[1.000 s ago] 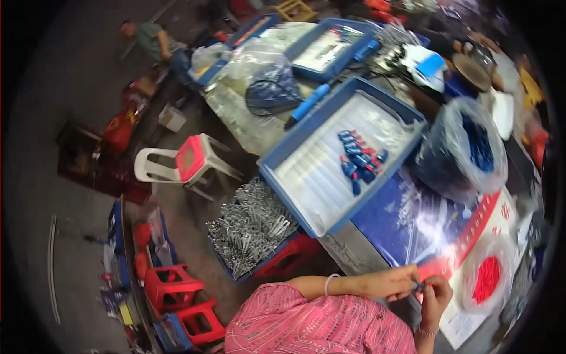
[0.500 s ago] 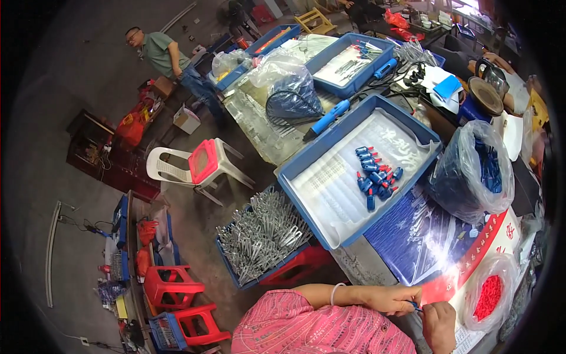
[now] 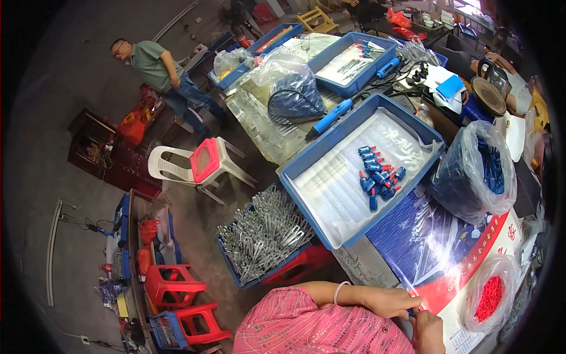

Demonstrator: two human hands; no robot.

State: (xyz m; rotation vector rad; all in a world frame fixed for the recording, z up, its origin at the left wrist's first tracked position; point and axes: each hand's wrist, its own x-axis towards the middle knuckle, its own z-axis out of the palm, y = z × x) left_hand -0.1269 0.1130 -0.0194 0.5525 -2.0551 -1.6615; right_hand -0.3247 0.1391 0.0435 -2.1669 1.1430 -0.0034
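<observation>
Low over the table's near edge, my left hand (image 3: 394,302) is closed, its fingertips pinching a small blue plastic part (image 3: 411,311). My right hand (image 3: 428,331) meets it there, fingers curled around the part's other end; whatever else they hold is hidden. Beside my right hand, a clear bag holds small red plastic pieces (image 3: 489,298). Farther up stands a blue tray (image 3: 306,210) lined with white sheet, with a cluster of blue parts with red tips (image 3: 380,177) in it. Right of the tray, another clear bag (image 3: 471,177) is filled with blue parts.
A blue and red poster (image 3: 413,236) covers the near tabletop. Left of the tray, a crate heaped with metal pieces (image 3: 265,233) rests on a red stool. A blue electric screwdriver (image 3: 330,118) and cables lie beyond. A person in a green shirt (image 3: 150,65) stands past a white chair (image 3: 203,162).
My hands have drawn closer together and shifted slightly left and down, with less of the blue part showing. The person in the green shirt has stepped left.
</observation>
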